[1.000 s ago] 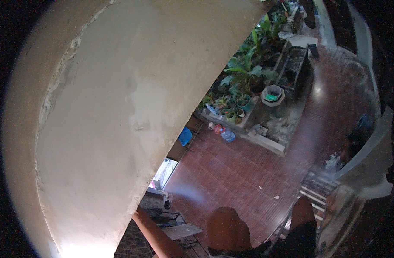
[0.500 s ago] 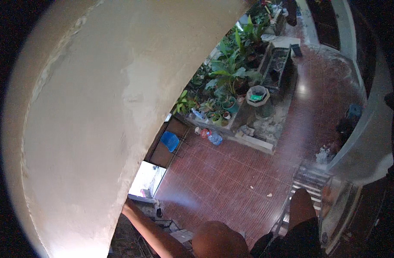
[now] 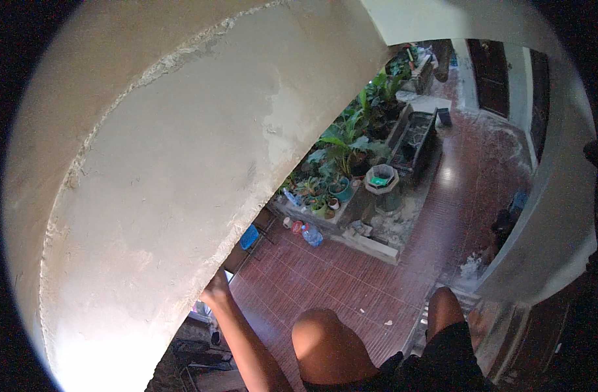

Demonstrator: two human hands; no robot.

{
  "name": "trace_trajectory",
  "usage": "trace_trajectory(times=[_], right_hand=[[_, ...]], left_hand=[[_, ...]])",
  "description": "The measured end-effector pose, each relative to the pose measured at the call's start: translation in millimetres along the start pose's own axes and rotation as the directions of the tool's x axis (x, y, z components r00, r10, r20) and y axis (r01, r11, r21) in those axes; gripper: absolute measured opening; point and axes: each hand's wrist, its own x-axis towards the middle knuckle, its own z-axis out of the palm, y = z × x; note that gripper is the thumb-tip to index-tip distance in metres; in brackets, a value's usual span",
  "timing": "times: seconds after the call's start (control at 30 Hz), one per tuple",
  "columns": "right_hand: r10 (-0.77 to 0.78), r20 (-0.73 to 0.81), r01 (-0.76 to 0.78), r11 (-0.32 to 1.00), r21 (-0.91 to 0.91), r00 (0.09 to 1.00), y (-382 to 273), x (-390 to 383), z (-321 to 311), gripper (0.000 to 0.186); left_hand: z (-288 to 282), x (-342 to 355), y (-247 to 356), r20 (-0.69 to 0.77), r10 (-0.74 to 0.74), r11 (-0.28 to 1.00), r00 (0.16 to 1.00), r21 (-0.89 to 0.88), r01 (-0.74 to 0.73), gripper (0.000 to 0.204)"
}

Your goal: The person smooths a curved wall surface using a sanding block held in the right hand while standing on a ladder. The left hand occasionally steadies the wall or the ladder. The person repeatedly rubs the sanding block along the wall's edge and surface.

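Note:
A thick plastered concrete beam point(image 3: 175, 157) slants across the left of the head view, its lower edge rough and crumbly. My left hand point(image 3: 215, 291) is at that lower edge, with the forearm rising from the bottom of the view. The beam hides the fingers, so their grip and anything in them do not show. My right hand is out of view. Both of my bent knees point(image 3: 322, 340) show at the bottom, above dark shorts point(image 3: 436, 366).
Far below lies a red tiled floor point(image 3: 325, 268). Potted plants point(image 3: 338, 157) line a raised bed, with an octagonal planter point(image 3: 381, 179) nearby. A plastic bottle point(image 3: 312, 234) and a blue chair point(image 3: 249, 237) stand close to the beam's edge. A curved wall point(image 3: 540, 242) rises on the right.
The view has shifted, so the plants and floor sit lower and further left beneath the beam. More of my left forearm and hand shows, higher along the beam's lower edge.

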Motion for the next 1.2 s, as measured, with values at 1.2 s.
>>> trace_trajectory(times=[1.2], right_hand=[[-0.421, 0.048, 0.312, 0.739, 0.597, 0.906, -316.2, -83.3, 153.9, 0.057]], left_hand=[[104.3, -284.2, -162.1, -0.397, -0.802, 0.341, 0.447, 0.310, 0.887, 0.021]])
